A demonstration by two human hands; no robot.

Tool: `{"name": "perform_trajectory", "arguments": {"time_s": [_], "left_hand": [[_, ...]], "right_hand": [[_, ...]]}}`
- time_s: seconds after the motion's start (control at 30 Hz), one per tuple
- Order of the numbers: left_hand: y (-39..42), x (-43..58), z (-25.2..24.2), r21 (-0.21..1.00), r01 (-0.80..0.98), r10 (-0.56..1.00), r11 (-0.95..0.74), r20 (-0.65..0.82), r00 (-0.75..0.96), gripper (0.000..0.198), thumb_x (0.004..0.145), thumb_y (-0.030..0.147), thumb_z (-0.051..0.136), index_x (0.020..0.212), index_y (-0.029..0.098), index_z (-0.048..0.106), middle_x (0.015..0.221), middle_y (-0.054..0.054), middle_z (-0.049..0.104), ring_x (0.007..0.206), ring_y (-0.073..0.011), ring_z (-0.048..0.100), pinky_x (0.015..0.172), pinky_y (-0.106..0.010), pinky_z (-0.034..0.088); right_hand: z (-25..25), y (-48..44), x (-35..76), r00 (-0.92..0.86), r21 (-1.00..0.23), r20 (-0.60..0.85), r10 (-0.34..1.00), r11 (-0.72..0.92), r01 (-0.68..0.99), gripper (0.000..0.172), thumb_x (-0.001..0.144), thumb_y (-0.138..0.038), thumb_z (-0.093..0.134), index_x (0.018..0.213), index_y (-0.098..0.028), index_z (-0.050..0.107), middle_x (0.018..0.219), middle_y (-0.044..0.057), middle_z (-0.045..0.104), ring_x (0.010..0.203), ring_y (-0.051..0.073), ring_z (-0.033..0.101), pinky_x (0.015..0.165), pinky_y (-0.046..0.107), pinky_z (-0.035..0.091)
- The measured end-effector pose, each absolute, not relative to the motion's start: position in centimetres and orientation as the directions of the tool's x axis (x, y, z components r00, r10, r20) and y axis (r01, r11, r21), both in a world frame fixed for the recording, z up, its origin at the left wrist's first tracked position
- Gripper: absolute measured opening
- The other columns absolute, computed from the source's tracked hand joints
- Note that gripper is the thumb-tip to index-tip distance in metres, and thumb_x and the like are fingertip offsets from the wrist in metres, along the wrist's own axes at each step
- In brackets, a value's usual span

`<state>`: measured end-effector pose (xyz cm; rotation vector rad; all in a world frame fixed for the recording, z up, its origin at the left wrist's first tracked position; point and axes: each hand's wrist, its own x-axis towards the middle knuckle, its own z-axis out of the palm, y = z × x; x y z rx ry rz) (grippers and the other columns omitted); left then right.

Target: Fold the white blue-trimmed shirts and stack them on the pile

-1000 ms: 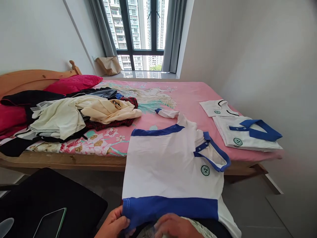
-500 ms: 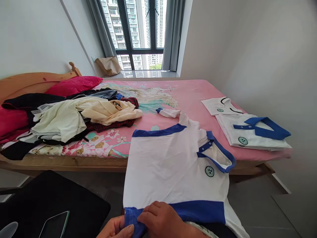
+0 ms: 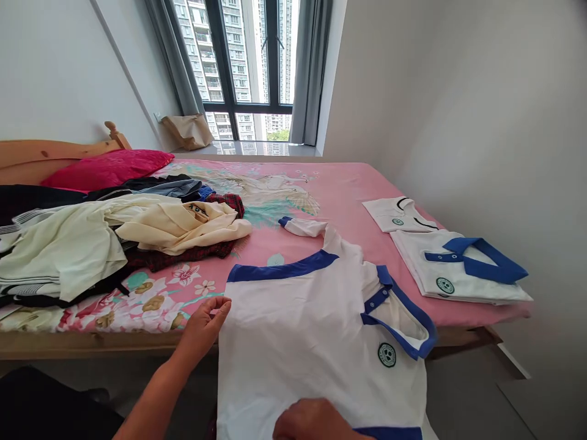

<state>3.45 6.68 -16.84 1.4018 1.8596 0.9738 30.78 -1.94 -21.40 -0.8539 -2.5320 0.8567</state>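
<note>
A white polo shirt (image 3: 312,330) with blue collar, blue hem band and a green round badge lies over the near edge of the bed and hangs toward me. My left hand (image 3: 204,327) is at the shirt's left edge, fingers loosely curled and apart, touching the fabric. My right hand (image 3: 312,421) rests on the shirt's lower part near the blue band, knuckles up, its fingers hidden at the frame's bottom.
Two folded white polo shirts (image 3: 454,269) lie at the bed's right edge. A heap of unfolded clothes (image 3: 114,238) covers the left of the pink floral bedsheet (image 3: 330,183). A magenta pillow (image 3: 105,168) sits by the wooden headboard. The window (image 3: 238,61) is beyond the bed.
My left hand has let go of the blue hem and risen to the shirt's left edge. The view has tilted up and right; the phone and dark surface at lower left have left the view.
</note>
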Motion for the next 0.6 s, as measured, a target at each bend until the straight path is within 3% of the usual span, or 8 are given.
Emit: {"name": "perform_trajectory", "arguments": {"time_s": [0.07,0.1,0.17,0.23,0.3,0.4,0.6], "left_hand": [[9.0,3.0,-16.9,0.801,0.579,0.969,0.156,-0.010,-0.248,0.045,0.074,0.056,0.052,0.097,0.019,0.061,0.087,-0.003,0.064,0.076,-0.0195,0.057,0.072,-0.029,0.044],[10.1,2.7,-17.0,0.783,0.605,0.971,0.142,0.007,-0.238,0.045,0.075,0.056,0.050,0.099,0.019,0.061,0.092,-0.005,0.065,0.081,-0.0213,0.058,0.076,-0.031,0.044],[12.1,2.1,-17.1,0.761,0.639,0.975,0.111,0.040,-0.217,0.046,0.078,0.053,0.046,0.103,0.018,0.061,0.102,-0.008,0.064,0.094,-0.0241,0.058,0.085,-0.034,0.043],[14.1,1.5,-17.4,0.763,0.639,0.978,0.098,0.045,-0.203,0.048,0.079,0.052,0.043,0.108,0.018,0.059,0.110,-0.009,0.063,0.102,-0.0254,0.056,0.092,-0.036,0.040],[16.1,0.9,-17.8,0.796,0.595,0.978,0.114,0.015,-0.207,0.051,0.078,0.053,0.044,0.111,0.017,0.058,0.113,-0.010,0.062,0.106,-0.0260,0.055,0.096,-0.037,0.038],[18.8,0.1,-18.6,0.851,0.498,0.974,0.167,-0.064,-0.218,0.055,0.072,0.055,0.051,0.109,0.016,0.060,0.112,-0.010,0.063,0.108,-0.0267,0.055,0.096,-0.036,0.039],[21.9,-1.3,-19.8,0.867,0.433,0.969,0.247,-0.225,-0.103,0.037,0.063,0.040,0.059,0.089,0.015,0.066,0.088,-0.007,0.068,0.087,-0.0230,0.060,0.078,-0.032,0.046]], "right_hand": [[-18.9,1.9,32.8,-0.613,-0.707,0.068,0.787,0.472,0.527,0.016,0.083,-0.024,0.047,0.086,-0.024,0.062,0.080,-0.001,0.068,0.071,0.013,0.063,0.066,0.021,0.048],[-17.7,4.1,33.8,-0.551,-0.744,0.040,0.833,0.393,0.540,0.017,0.086,-0.026,0.044,0.086,-0.023,0.061,0.078,0.000,0.067,0.070,0.013,0.061,0.066,0.022,0.048],[-16.0,8.8,35.5,-0.411,-0.827,-0.051,0.910,0.192,0.529,0.019,0.087,-0.033,0.042,0.082,-0.021,0.056,0.061,-0.003,0.057,0.057,0.011,0.055,0.054,0.021,0.046],[-15.3,13.7,36.5,-0.270,-0.908,-0.199,0.942,-0.074,0.413,0.019,0.084,-0.040,0.044,0.081,-0.021,0.049,0.056,-0.006,0.048,0.046,0.009,0.047,0.040,0.019,0.041],[-15.4,18.2,37.0,-0.166,-0.931,-0.288,0.943,-0.235,0.280,0.021,0.082,-0.043,0.047,0.079,-0.022,0.043,0.055,-0.007,0.046,0.044,0.008,0.045,0.036,0.019,0.042],[-16.3,24.0,37.0,-0.032,-0.922,-0.321,0.947,-0.305,0.237,0.025,0.081,-0.044,0.050,0.076,-0.021,0.041,0.057,-0.007,0.046,0.043,0.006,0.044,0.039,0.020,0.046],[-19.2,31.9,36.5,0.091,-0.823,-0.368,0.925,-0.370,0.431,0.041,0.072,-0.057,0.058,0.065,-0.019,0.048,0.049,-0.002,0.050,0.038,0.010,0.047,0.035,0.024,0.045]]}}
